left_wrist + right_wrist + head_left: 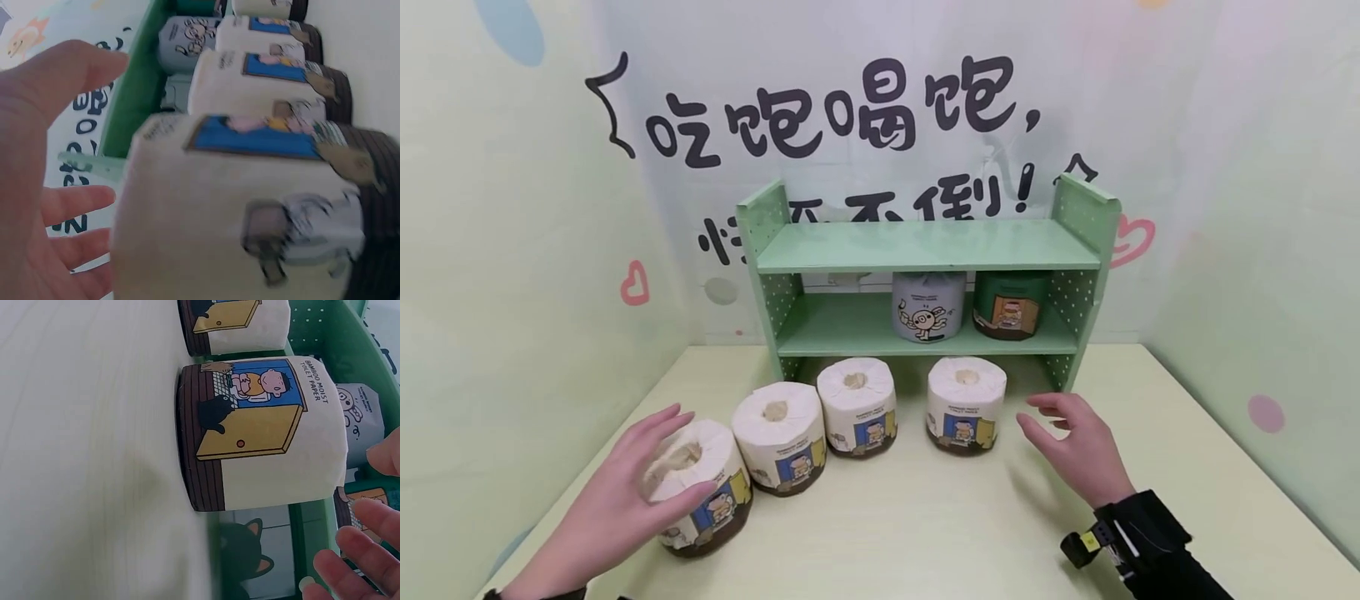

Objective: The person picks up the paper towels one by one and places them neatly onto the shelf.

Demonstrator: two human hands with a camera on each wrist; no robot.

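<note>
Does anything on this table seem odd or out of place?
One small thing: the rightmost white, paper-wrapped cylindrical toilet roll with a brown base stands apart, a gap to its left, while three matching rolls cluster in a slanting line. That breaks the row. I see nothing spilled.

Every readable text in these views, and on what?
"BAMBOO MOIST TOILET PAPER": rightmost white toilet roll
"吃饱喝饱,": wall backdrop
"倒!": line below, rest partly hidden by green shelf
Too small or blurred: other white toilet rolls, grey roll, green roll
</note>
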